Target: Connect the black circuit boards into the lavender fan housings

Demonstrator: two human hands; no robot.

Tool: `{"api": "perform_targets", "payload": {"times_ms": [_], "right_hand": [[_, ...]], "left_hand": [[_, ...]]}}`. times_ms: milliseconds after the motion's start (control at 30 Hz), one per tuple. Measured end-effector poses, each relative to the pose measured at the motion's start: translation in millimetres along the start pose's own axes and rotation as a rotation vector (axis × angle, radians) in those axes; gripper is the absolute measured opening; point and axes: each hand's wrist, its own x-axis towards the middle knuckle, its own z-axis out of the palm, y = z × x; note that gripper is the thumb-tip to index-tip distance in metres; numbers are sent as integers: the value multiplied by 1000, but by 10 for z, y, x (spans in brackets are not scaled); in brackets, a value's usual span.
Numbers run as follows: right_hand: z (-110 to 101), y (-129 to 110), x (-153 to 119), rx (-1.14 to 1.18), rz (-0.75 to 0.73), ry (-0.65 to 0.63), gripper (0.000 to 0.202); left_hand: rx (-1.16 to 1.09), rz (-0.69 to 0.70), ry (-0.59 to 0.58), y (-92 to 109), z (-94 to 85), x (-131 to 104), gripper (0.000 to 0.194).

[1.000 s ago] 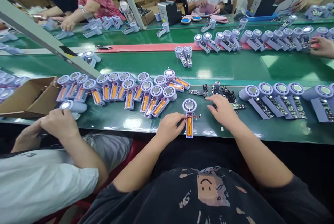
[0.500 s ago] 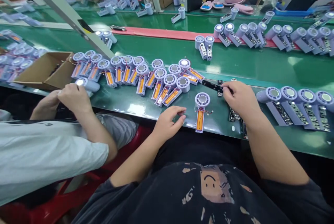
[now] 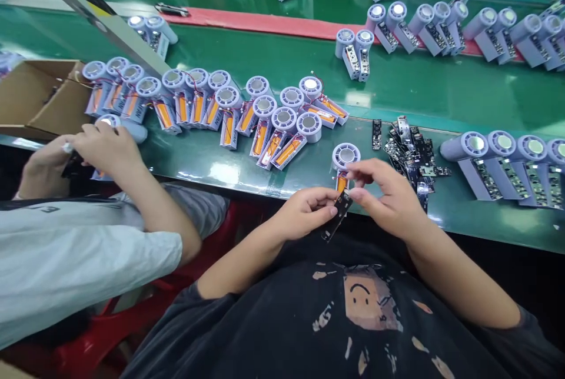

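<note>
My left hand (image 3: 304, 211) grips a narrow black circuit board (image 3: 338, 214) between thumb and fingers, tilted above the table's front edge. At its upper end is my right hand (image 3: 386, 193), thumb tip close to the board and fingers apart; whether it touches cannot be made out. Just behind the hands stands a lilac handheld fan housing (image 3: 346, 157) with a round ringed head. Its open handle shows an orange strip, partly covered by the hands and the board. To the right lies a heap of loose black circuit boards (image 3: 412, 158), with a single one beside it.
Several fan housings with orange strips (image 3: 265, 107) crowd the table to the left. More with boards fitted (image 3: 503, 143) line the right. A co-worker's hands (image 3: 101, 146) work at far left near a cardboard box (image 3: 39, 96). A red strip (image 3: 265, 23) crosses the green table (image 3: 247, 49).
My right hand has brought a circuit board from the heap towards my body, and my left hand has taken hold of it. The view has tilted down.
</note>
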Motion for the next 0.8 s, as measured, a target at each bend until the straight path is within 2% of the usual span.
{"api": "perform_targets", "payload": {"times_ms": [100, 233, 367, 467, 600, 700, 800], "right_hand": [[-24, 79, 11, -13, 25, 61, 24], [89, 180, 18, -271, -33, -102, 12], [260, 260, 15, -617, 5, -149, 15], [329, 312, 17, -652, 7, -127, 18], [364, 390, 17, -604, -22, -78, 24], [377, 447, 10, -514, -34, -51, 25], [380, 478, 3, -441, -22, -53, 25]], "left_hand": [[-166, 37, 157, -93, -28, -22, 32], [-240, 52, 283, -163, -97, -44, 31], [-337, 40, 339, -216, -158, -24, 26], [-492, -6, 358, -218, -183, 16, 30], [-649, -49, 322, -194, -176, 90, 37], [-551, -81, 308, -200, -142, 178, 36], [-221, -63, 340, -208, -110, 284, 26]]}}
